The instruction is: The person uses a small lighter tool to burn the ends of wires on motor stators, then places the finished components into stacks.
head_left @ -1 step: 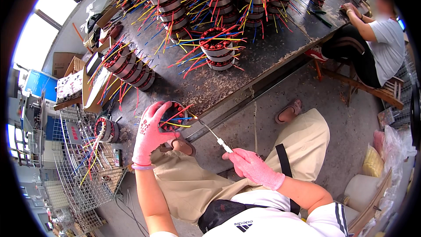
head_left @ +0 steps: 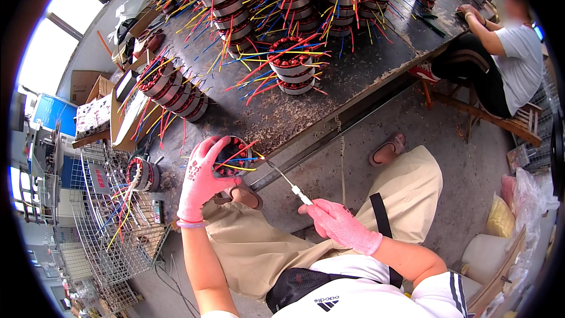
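My left hand (head_left: 203, 171), in a pink glove, is wrapped round a motor stator (head_left: 237, 171) at the table's near edge. Red, blue and yellow wires stick out from its open face. In my right hand (head_left: 341, 222), also gloved in pink, is a thin tool with a white collar (head_left: 302, 194) and a slender shaft. Its tip lies close to the ends of the stator's wires; whether it touches them I cannot tell. Another stator (head_left: 143, 175), with pale sleeved leads, sits left of my left hand.
Tall stacks of wired stators (head_left: 232, 15) fill the far side of the worn table (head_left: 276, 123). A short stack (head_left: 294, 76) and a leaning stack (head_left: 176, 91) stand nearer. A wire basket (head_left: 118, 247) is at left. Another person (head_left: 518, 53) sits at right.
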{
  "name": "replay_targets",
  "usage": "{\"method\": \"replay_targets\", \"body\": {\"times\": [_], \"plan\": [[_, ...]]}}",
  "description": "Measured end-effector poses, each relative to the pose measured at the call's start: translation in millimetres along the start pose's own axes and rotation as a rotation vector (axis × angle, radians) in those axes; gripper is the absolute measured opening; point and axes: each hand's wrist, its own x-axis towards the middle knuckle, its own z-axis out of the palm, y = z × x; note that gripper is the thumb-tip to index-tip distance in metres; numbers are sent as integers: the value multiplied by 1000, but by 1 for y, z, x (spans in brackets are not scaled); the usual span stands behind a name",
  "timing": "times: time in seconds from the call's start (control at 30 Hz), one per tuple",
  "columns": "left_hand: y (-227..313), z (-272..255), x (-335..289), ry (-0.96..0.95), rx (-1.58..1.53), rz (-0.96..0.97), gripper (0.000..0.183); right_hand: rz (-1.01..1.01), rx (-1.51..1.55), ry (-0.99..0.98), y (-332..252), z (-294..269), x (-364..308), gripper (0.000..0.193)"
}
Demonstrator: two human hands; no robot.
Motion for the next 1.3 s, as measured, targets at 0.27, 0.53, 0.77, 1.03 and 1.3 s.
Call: {"method": "replay_targets", "body": {"times": [0.27,0.53,0.77,1.03,1.3], "plan": [[1,0,0,0,-10,-3,86,3,25,-9,0,1,1,33],[0,0,0,2,-3,-1,87,-4,15,-9,2,0,1,33],[1,-1,0,0,-7,-4,87,0,16,1,0,0,1,33],[3,-1,0,4,-2,-10,86,-7,16,-6,0,1,1,31],[3,-1,0,4,-2,-1,85,-4,37,0,1,2,1,32]]}}
